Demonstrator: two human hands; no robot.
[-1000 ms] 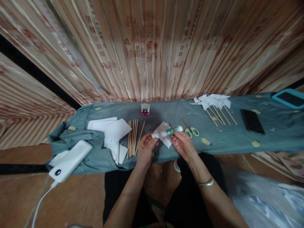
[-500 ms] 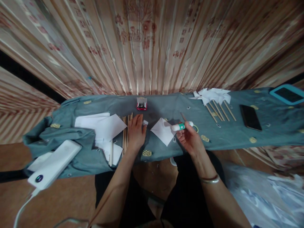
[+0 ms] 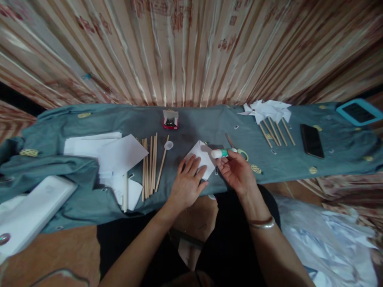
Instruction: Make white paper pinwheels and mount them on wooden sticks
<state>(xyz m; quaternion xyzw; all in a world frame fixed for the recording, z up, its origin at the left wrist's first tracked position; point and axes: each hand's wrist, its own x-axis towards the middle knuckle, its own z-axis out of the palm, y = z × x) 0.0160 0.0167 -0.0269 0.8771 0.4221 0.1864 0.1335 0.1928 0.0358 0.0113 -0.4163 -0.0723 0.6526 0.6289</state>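
Observation:
My left hand (image 3: 189, 179) rests with fingers spread on the lower left part of a white paper square (image 3: 208, 159), which lies turned like a diamond on the cloth. In my right hand (image 3: 239, 171) is a white and green glue stick (image 3: 220, 153), held sideways above the paper's right corner. Behind that hand lies a pair of scissors with a yellow-green handle (image 3: 243, 154), partly hidden. A translucent round cap (image 3: 168, 145) sits by a single wooden stick (image 3: 162, 165), left of the paper. Several more wooden sticks (image 3: 149, 167) lie side by side further left.
White paper sheets (image 3: 89, 145) are stacked at the left, near a white power bank (image 3: 38, 213). A red box (image 3: 170, 121) of small metal pieces stands at the back. Finished paper pinwheels (image 3: 267, 111), a black phone (image 3: 312, 140) and a blue-framed device (image 3: 359, 111) are at the right.
My left hand has moved right from the wooden sticks onto the paper square, leaving the round cap in view. My right hand still holds the glue stick. The camera view has shifted.

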